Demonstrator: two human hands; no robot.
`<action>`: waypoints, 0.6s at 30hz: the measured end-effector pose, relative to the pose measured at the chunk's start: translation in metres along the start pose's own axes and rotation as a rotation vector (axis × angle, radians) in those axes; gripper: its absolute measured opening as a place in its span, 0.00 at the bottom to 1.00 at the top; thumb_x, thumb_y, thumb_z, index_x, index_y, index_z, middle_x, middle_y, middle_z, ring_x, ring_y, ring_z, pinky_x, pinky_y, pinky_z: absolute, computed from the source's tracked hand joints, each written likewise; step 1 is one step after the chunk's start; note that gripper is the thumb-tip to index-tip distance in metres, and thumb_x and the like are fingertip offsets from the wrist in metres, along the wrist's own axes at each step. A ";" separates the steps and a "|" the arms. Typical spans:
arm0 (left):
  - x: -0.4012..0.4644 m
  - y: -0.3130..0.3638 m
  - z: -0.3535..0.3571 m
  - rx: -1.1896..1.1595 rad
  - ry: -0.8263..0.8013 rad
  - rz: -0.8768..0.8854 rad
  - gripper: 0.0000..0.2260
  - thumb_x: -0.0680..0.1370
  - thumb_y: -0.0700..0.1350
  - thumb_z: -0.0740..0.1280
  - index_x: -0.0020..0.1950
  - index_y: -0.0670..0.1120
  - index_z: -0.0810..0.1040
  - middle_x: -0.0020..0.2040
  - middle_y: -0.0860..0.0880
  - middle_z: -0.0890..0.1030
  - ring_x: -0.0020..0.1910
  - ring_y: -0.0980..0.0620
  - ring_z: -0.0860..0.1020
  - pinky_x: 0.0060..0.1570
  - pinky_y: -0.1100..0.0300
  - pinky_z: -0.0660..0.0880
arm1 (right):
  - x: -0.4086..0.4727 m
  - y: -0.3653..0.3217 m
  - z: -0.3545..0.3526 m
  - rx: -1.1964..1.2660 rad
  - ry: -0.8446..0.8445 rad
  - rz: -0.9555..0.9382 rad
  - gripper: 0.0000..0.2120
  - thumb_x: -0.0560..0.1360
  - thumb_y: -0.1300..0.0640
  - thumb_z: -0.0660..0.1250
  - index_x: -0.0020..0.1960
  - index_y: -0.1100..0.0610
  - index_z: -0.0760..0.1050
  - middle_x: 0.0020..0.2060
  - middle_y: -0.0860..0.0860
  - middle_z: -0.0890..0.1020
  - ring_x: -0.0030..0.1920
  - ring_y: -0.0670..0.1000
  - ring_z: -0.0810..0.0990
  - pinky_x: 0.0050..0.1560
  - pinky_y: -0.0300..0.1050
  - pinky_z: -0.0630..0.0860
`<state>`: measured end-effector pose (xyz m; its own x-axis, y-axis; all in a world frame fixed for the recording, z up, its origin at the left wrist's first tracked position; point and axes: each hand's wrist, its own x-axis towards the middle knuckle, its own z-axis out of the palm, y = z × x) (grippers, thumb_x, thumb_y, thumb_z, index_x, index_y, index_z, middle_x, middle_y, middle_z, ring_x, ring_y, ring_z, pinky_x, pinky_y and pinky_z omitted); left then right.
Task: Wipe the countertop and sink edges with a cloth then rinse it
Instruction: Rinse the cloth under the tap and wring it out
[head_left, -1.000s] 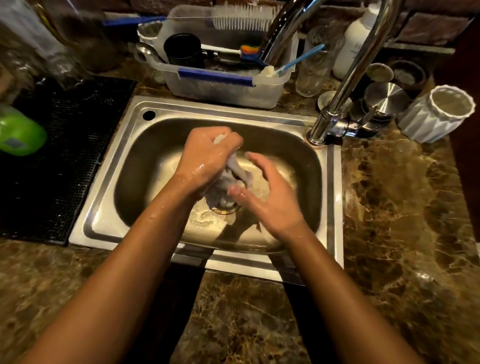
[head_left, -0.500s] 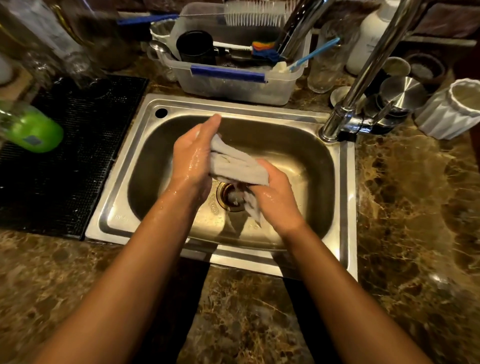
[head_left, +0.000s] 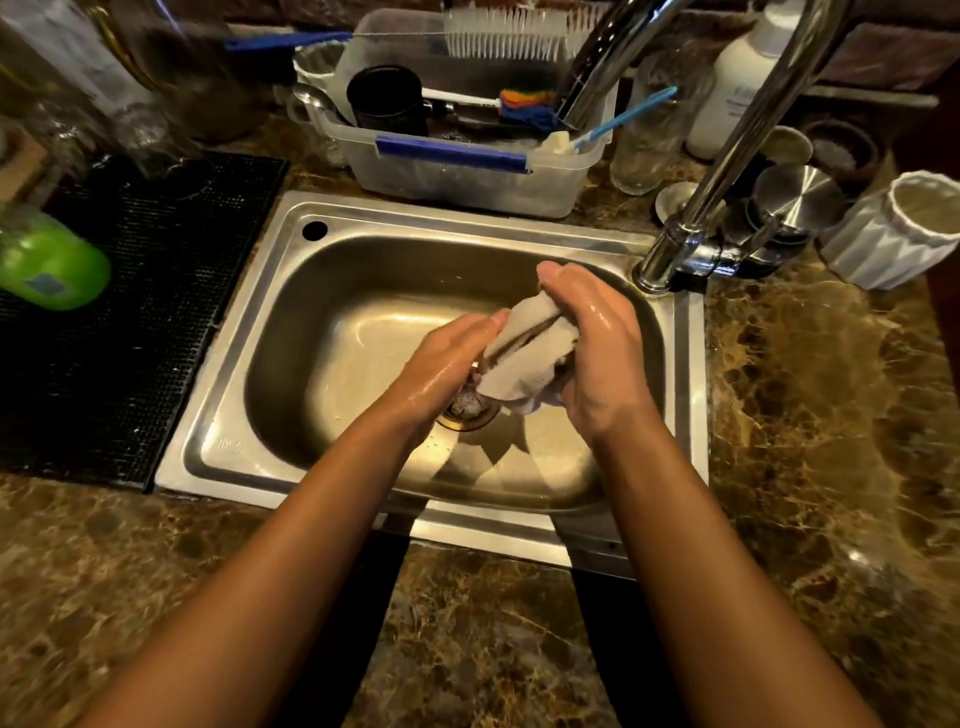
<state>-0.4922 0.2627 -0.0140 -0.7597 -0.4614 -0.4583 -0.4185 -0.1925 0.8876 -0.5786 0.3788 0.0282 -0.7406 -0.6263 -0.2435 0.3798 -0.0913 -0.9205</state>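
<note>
Countertop of brown marbled stone fills the near edge, with both forearms crossing it toward the sink. Over the steel basin the two wet hands meet on the cloth, which hangs bunched just above the drain. The left hand lies along the cloth's left side with fairly straight fingers, pressing it from below and beside. The right hand curls over the top and right of the cloth, thumb up, gripping the wad.

This looks like the rinse and wring at the end of the task. No stream of water shows on the cloth, so I judge this to be squeezing or rubbing rather than flushing. To do it well, keep the wad low over the drain so drips fall into the basin and not on the wiped stone. Twist with one hand against the other, then open the cloth and fold it again so the inner layers get rinsed too.

Farther back, the tap rises from the right rear corner of the sink. Behind the sink a clear plastic tub holds brushes and a black cup. A black mat lies to the left.
</note>
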 end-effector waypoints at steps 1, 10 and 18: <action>0.002 0.002 0.002 -0.068 -0.012 -0.012 0.17 0.86 0.58 0.59 0.61 0.51 0.83 0.59 0.49 0.85 0.60 0.51 0.83 0.59 0.55 0.77 | 0.001 -0.001 0.000 0.012 0.008 0.011 0.14 0.76 0.52 0.69 0.32 0.50 0.74 0.28 0.47 0.75 0.33 0.46 0.77 0.39 0.45 0.74; 0.008 0.023 0.014 -0.458 -0.427 -0.274 0.35 0.78 0.73 0.53 0.57 0.48 0.87 0.56 0.41 0.86 0.57 0.43 0.84 0.63 0.46 0.79 | 0.007 -0.006 0.001 0.217 -0.042 0.094 0.17 0.76 0.61 0.65 0.30 0.52 0.77 0.28 0.47 0.75 0.31 0.44 0.76 0.38 0.41 0.75; 0.002 -0.004 0.003 -0.311 -0.642 -0.231 0.41 0.63 0.73 0.76 0.64 0.44 0.80 0.51 0.40 0.82 0.42 0.49 0.82 0.40 0.59 0.80 | 0.021 -0.004 -0.034 -0.425 0.072 0.036 0.10 0.81 0.51 0.69 0.46 0.56 0.83 0.38 0.52 0.86 0.40 0.48 0.85 0.45 0.46 0.80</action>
<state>-0.4935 0.2647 -0.0188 -0.8503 0.1982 -0.4875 -0.5151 -0.5032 0.6939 -0.6145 0.3925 0.0160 -0.7733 -0.5665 -0.2846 0.1553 0.2659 -0.9514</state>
